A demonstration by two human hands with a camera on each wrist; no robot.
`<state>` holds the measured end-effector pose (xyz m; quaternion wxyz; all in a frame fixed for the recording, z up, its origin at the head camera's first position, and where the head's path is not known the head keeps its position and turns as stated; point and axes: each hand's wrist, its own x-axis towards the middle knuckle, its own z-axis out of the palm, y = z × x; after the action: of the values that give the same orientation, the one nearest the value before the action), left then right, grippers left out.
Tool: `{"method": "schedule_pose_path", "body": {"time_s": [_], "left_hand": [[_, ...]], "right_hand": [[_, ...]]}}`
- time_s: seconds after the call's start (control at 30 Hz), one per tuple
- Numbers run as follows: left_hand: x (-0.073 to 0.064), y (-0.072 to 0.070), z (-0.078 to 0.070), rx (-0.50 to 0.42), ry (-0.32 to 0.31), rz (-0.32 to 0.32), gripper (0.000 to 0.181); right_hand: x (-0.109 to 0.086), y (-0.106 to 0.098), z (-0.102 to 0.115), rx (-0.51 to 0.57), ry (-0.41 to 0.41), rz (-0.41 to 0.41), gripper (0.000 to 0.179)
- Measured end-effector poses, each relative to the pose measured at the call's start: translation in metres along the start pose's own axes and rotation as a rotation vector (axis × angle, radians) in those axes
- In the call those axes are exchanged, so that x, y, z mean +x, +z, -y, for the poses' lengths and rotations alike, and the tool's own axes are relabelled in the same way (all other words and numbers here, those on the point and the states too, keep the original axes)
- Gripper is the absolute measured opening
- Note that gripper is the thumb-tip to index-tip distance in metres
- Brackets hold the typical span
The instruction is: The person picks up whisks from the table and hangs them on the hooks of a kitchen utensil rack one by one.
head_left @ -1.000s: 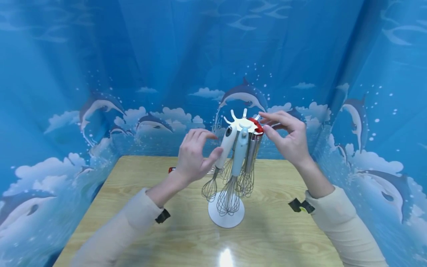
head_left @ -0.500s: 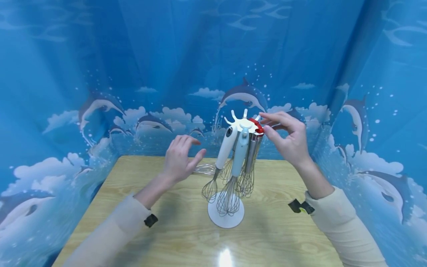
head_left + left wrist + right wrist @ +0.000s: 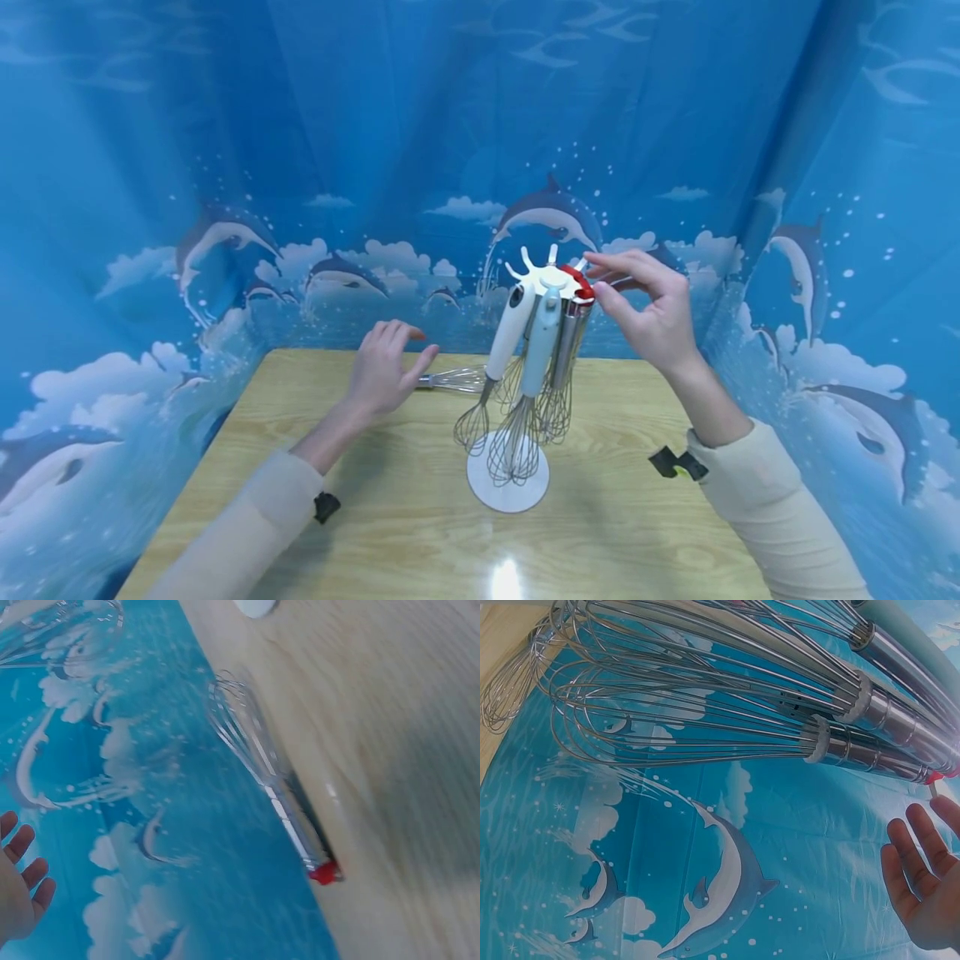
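A white whisk stand (image 3: 546, 280) with hooked arms carries a white-handled whisk (image 3: 508, 333), a light blue-handled whisk (image 3: 540, 354) and metal whisks (image 3: 866, 746) with red ends. At the stand's right side, my right hand (image 3: 651, 315) pinches at a hook and the red ends (image 3: 581, 285) with thumb and index finger; its other fingers are spread in the right wrist view. Apart from the stand, my left hand (image 3: 381, 367) hovers with relaxed fingers by another metal whisk (image 3: 289, 814), which lies along the table's back edge. That hand partly hides its red-ended handle in the head view.
The stand's round white base (image 3: 538, 483) rests on the wooden table (image 3: 360, 500). Blue curtains (image 3: 420, 125) with dolphins and clouds enclose the back and sides. Some hooks (image 3: 525, 257) at the rear left of the stand bear no whisk.
My left hand has moved left and down, away from the white-handled whisk and toward the lying whisk, which now shows more. My right hand stays at the stand.
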<state>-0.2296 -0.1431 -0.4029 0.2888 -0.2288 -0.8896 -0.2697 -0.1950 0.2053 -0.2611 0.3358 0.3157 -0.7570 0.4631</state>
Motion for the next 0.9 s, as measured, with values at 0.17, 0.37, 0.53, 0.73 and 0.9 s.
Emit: {"method": "schedule_pose_path", "body": {"time_s": [0.17, 0.37, 0.53, 0.73, 0.9], "left_hand": [[-0.006, 0.006, 0.017, 0.029, -0.061, 0.032, 0.039], [-0.009, 0.011, 0.032, 0.072, -0.075, 0.057, 0.041], [-0.011, 0.019, 0.047, 0.105, -0.097, 0.090, 0.043], [-0.014, 0.026, 0.061, 0.119, -0.153, 0.172, 0.046], [-0.016, 0.033, 0.074, 0.139, -0.163, 0.221, 0.047]], "right_hand": [[0.000, -0.001, 0.000, -0.008, -0.002, 0.002, 0.035], [0.000, -0.002, 0.000, -0.016, -0.002, 0.007, 0.035], [0.000, -0.001, 0.001, -0.020, 0.001, 0.007, 0.036], [-0.001, -0.001, 0.002, -0.025, 0.002, 0.009, 0.035], [0.000, -0.001, 0.002, -0.014, -0.009, 0.004, 0.035]]}}
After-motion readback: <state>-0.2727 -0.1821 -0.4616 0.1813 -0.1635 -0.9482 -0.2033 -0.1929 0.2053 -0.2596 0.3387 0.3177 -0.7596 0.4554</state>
